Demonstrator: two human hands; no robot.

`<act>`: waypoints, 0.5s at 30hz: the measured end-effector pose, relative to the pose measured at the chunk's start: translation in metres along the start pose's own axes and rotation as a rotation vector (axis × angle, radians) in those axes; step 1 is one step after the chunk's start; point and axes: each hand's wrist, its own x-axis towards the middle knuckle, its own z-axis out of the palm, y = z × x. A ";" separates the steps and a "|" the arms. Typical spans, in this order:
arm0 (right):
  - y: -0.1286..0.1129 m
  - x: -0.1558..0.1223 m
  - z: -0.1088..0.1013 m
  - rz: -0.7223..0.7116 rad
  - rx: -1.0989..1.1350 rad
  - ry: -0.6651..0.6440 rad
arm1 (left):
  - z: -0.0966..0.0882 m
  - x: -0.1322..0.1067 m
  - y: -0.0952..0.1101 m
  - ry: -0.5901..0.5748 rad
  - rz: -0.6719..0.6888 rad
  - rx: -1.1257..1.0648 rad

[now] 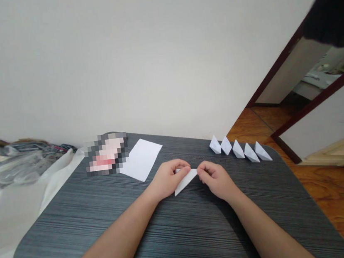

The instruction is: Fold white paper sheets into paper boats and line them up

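A small folded white paper piece (184, 182) lies between both hands over the dark striped table (178, 233). My left hand (165, 178) curls its fingers over the paper's upper left end. My right hand (214, 178) pinches the paper's pointed right tip with closed fingers. Both forearms reach in from the bottom of the view.
A flat white sheet (142, 159) lies behind my left hand, next to a blurred pink and dark item (106, 153). Several folded white paper boats (240, 149) stand in a row at the table's far right. Cloth and clutter (16, 165) lie left; wooden floor (333, 193) right.
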 end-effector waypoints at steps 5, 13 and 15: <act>0.008 0.001 0.001 0.101 0.210 0.081 | 0.001 0.002 -0.006 0.031 -0.021 -0.080; -0.002 0.001 0.013 0.088 0.526 -0.107 | 0.010 0.004 -0.006 -0.077 -0.108 -0.458; -0.003 0.002 0.013 0.079 0.531 -0.120 | 0.010 0.003 -0.004 -0.097 -0.098 -0.414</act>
